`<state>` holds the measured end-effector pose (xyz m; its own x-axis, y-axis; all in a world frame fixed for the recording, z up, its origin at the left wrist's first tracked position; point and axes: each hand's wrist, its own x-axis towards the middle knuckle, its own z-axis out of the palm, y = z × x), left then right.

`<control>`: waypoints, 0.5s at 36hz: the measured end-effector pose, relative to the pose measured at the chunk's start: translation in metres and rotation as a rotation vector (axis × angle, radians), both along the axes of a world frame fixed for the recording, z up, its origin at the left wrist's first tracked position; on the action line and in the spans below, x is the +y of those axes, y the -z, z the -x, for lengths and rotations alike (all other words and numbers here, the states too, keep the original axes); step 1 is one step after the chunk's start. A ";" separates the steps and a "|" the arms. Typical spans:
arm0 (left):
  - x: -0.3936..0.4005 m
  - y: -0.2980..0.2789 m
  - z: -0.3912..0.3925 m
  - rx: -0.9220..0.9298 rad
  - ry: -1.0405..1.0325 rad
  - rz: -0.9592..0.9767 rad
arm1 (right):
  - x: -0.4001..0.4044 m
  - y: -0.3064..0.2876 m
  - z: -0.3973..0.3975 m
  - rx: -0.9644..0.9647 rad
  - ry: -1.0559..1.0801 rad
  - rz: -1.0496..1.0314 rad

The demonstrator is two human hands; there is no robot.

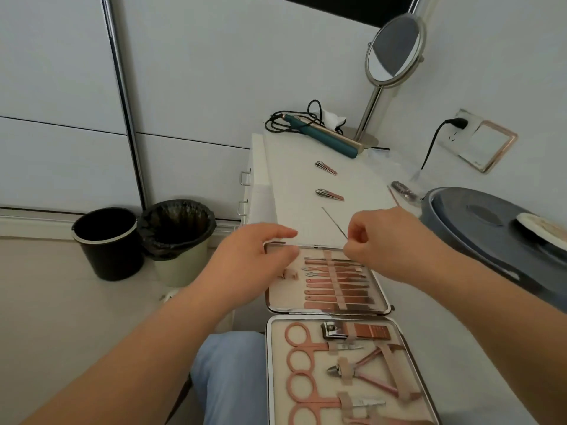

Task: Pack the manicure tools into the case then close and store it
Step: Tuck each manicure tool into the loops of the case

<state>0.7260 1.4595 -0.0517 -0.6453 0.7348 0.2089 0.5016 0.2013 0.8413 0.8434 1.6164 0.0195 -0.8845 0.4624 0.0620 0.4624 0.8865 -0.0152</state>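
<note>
The manicure case (395, 335) lies open on the white table, both halves holding rose-gold tools under elastic straps. My right hand (386, 240) pinches a thin metal tool (334, 223) above the far half's top edge, its tip pointing away from me. My left hand (254, 256) hovers over the far half's left corner, thumb and fingers slightly curved, holding nothing. Two nail clippers (325, 167) (329, 194) lie loose on the table farther back.
A teal hair straightener (325, 139) with black cord and a round mirror (394, 47) stand at the table's far end. A grey round tub (491, 222) is at the right. Two waste bins (107, 240) (178, 237) stand on the floor left.
</note>
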 end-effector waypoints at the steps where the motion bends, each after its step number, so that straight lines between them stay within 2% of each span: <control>1: 0.000 -0.003 -0.002 0.017 -0.007 -0.021 | -0.006 0.000 -0.005 0.007 -0.036 -0.010; 11: 0.010 -0.019 -0.023 0.019 0.048 -0.129 | -0.020 0.008 -0.030 0.038 -0.268 -0.014; 13: 0.011 -0.019 -0.024 0.002 0.043 -0.148 | -0.017 0.010 -0.033 0.076 -0.249 0.107; 16: 0.013 -0.021 -0.024 0.002 0.016 -0.141 | -0.007 0.015 -0.036 0.222 -0.196 0.422; 18: 0.015 -0.023 -0.025 0.031 0.009 -0.105 | 0.002 0.020 -0.037 0.302 -0.169 0.558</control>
